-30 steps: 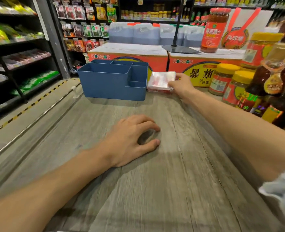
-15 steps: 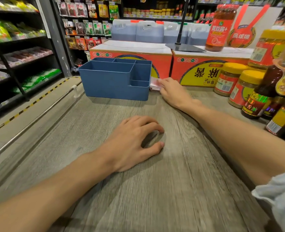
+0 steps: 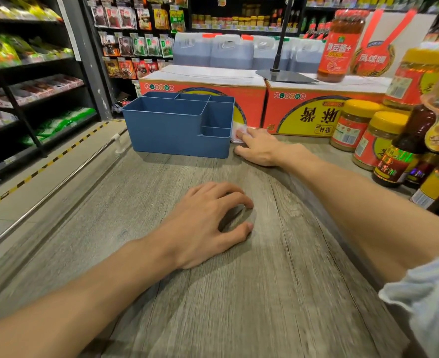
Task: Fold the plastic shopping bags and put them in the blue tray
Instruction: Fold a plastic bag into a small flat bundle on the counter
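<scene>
The blue tray [image 3: 177, 127], with several compartments, stands at the far end of the grey wooden table [image 3: 239, 293]. A folded white and red plastic bag [image 3: 240, 131] lies on the table just right of the tray, mostly hidden behind it and under my fingers. My right hand [image 3: 258, 147] lies flat beside the tray with its fingers stretched onto the bag. My left hand [image 3: 208, 223] rests palm down on the middle of the table, fingers loosely curled, holding nothing.
Two orange cartons [image 3: 303, 109] stand behind the tray, with a black stand base [image 3: 285, 76] on top. Sauce jars [image 3: 355, 122] and bottles [image 3: 404, 161] crowd the table's right edge. Shop shelves [image 3: 32, 73] line the aisle on the left.
My right hand has carried the folded bag from the air down to the table beside the tray and now lies flat on it. My left hand has stayed put.
</scene>
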